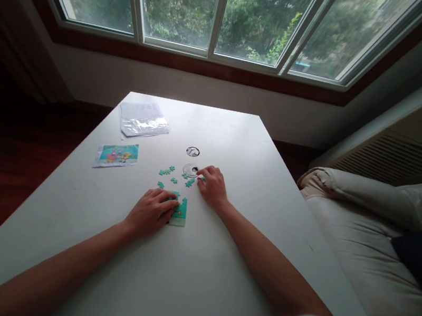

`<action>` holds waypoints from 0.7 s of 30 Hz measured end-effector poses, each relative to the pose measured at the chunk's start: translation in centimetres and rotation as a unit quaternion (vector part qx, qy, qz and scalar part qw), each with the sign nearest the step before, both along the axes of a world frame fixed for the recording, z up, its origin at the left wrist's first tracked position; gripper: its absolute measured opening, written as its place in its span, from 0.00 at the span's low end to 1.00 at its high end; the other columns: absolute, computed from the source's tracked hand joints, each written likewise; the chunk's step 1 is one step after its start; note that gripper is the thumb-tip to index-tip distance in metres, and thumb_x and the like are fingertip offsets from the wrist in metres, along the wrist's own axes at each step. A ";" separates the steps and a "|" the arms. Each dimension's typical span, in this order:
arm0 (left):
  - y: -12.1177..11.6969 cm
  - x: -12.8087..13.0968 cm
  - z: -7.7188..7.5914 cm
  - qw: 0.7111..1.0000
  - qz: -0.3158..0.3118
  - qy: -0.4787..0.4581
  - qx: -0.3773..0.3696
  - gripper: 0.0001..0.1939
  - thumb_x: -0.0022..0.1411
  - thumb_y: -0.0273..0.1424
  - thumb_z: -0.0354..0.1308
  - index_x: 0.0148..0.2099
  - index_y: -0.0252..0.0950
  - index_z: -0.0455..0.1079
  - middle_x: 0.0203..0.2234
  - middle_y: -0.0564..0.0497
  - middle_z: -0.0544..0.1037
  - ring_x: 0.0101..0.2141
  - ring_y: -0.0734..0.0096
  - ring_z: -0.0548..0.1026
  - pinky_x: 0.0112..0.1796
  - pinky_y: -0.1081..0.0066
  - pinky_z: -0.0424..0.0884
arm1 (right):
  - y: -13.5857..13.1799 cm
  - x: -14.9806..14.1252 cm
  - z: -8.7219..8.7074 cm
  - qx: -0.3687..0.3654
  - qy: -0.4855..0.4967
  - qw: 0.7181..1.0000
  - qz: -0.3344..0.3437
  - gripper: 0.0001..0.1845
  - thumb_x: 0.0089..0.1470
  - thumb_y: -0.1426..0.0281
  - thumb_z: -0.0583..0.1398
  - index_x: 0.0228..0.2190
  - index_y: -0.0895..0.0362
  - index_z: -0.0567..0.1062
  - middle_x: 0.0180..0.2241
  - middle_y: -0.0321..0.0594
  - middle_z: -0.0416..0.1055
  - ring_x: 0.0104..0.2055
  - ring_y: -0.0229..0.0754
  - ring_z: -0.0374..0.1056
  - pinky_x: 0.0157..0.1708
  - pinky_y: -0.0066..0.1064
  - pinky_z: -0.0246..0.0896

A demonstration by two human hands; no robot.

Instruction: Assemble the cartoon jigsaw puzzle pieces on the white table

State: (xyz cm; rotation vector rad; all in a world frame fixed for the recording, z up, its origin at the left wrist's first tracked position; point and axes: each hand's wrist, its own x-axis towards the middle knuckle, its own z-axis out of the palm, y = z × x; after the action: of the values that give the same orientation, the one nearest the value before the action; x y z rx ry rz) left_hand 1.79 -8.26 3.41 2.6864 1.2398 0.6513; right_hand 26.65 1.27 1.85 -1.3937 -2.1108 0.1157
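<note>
A partly joined jigsaw puzzle (178, 216), green with a paler bottom strip, lies flat on the white table. My left hand (153, 206) rests over its left side with the fingers stretched out, hiding part of it. Just beyond the puzzle, several loose green puzzle pieces (166, 172) are scattered. At the right end of these pieces is my right hand (211, 184), its fingers bent down to the table. A bit of green shows between its thumb and index finger, apparently a puzzle piece, mostly covered by the hand.
A clear round disc (189, 169) lies by my right fingertips, with a smaller dark-rimmed round item (193, 151) behind it. To the left are a cartoon picture sheet (117, 155) and a clear plastic bag with papers (143, 119). A pale sofa (353, 223) stands right of the table (189, 293).
</note>
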 end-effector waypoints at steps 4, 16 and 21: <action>0.3 0.4 -0.1 1.000 0.006 -0.003 0.013 0.13 0.72 0.33 0.53 0.54 0.44 0.74 0.53 0.47 0.77 0.51 0.60 0.72 0.55 0.55 0.67 | -0.6 -0.1 0.4 0.011 -0.051 0.998 0.040 0.11 0.60 0.70 0.62 0.44 0.50 0.79 0.45 0.44 0.71 0.50 0.50 0.61 0.52 0.42 0.56; 0.1 -0.9 0.5 1.000 -0.001 -0.013 -0.027 0.14 0.71 0.32 0.54 0.55 0.44 0.74 0.55 0.48 0.76 0.54 0.59 0.72 0.56 0.53 0.68 | -1.0 0.2 0.2 -0.004 -0.027 0.999 0.030 0.12 0.60 0.72 0.61 0.45 0.51 0.79 0.44 0.43 0.73 0.49 0.49 0.63 0.51 0.42 0.59; -0.1 -2.0 0.4 0.998 -0.024 -0.015 -0.052 0.16 0.68 0.32 0.56 0.57 0.45 0.72 0.59 0.48 0.73 0.58 0.56 0.69 0.58 0.51 0.67 | -0.3 0.3 -0.3 -0.009 0.017 1.000 0.008 0.08 0.61 0.71 0.61 0.40 0.51 0.79 0.41 0.42 0.73 0.47 0.49 0.64 0.51 0.42 0.61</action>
State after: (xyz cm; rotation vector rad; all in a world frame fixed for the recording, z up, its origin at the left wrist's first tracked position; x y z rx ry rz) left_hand -0.19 -8.32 3.83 2.6038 1.1643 0.6025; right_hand 27.00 0.96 1.53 -1.3751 -2.0982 0.1643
